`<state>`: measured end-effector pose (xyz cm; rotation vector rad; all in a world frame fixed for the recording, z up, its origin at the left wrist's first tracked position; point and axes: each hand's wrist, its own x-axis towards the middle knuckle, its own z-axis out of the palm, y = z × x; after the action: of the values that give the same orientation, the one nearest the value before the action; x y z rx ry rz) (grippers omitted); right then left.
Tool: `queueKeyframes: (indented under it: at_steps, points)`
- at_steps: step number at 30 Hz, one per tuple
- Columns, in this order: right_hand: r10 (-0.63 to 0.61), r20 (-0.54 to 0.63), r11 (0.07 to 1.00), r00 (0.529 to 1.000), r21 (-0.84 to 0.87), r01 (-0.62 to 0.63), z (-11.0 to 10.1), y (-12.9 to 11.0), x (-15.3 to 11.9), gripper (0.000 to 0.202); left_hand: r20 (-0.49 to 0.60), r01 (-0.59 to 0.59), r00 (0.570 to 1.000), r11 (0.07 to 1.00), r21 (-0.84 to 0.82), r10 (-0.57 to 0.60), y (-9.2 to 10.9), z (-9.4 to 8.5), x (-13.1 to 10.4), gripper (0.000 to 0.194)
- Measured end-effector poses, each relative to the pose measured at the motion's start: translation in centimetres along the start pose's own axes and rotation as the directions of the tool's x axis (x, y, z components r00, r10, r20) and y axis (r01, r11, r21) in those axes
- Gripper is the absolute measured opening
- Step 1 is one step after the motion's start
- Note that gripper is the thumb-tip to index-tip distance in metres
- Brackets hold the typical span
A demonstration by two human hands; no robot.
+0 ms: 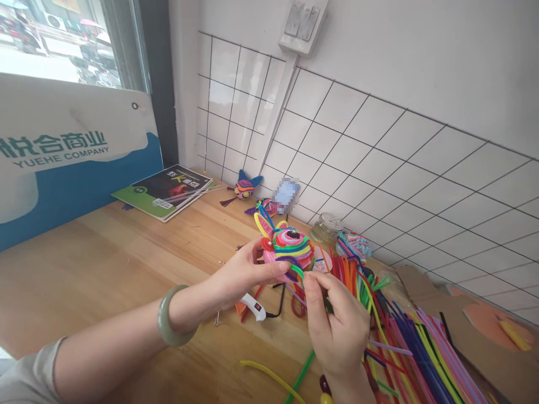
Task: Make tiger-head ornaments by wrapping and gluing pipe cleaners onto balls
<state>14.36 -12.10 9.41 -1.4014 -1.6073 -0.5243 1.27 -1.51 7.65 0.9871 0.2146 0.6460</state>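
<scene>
My left hand [263,266] is closed around a striped pipe-cleaner animal head [292,244] with pink and yellow ears and a dark eye. My right hand [334,317] pinches the end of a green pipe cleaner [297,270] at the head's lower edge. Below them on the table lies a white-handled glue gun [253,307] with a black cord, partly hidden by my left wrist. Red scissors handles [298,303] show between my hands. A yellow pipe cleaner [269,370] lies nearer to me.
Many loose pipe cleaners [421,348] spread over the right side, beside cardboard [429,286]. A glass jar [326,226], a phone [286,195] and another finished-looking figure [245,186] stand by the wall grid. Booklets [164,191] lie at the back left.
</scene>
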Motion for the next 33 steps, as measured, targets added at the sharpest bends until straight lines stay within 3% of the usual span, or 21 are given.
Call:
queueKeyframes:
  at_steps: [4,8,13,17,33]
  points:
    - [0.025,0.047,0.999,0.999,0.022,-0.026,0.0,-0.2,0.0,0.008,-0.028,0.002,1.0,1.0,-0.025,-0.003,0.0,0.0,-0.1,0.041]
    - [-0.076,0.117,0.996,0.99,0.049,0.071,-0.1,0.0,0.1,0.006,-0.014,-0.002,1.0,1.0,-0.031,0.002,-0.1,-0.2,-0.1,0.037]
    - [-0.23,0.048,0.97,0.972,-0.07,0.233,-0.8,0.5,0.2,0.017,0.015,0.047,0.999,0.998,-0.05,-0.046,0.2,-0.2,-0.1,0.038]
    - [-0.292,0.04,0.944,0.956,-0.15,0.295,-1.1,0.4,0.1,0.021,0.007,0.069,0.998,0.996,-0.057,-0.068,0.3,-0.2,-0.2,0.043]
    - [-0.331,0.139,0.905,0.933,-0.234,0.356,-0.6,0.2,-0.3,0.019,-0.041,0.102,0.994,0.994,-0.049,-0.104,0.4,-0.2,-0.3,0.038]
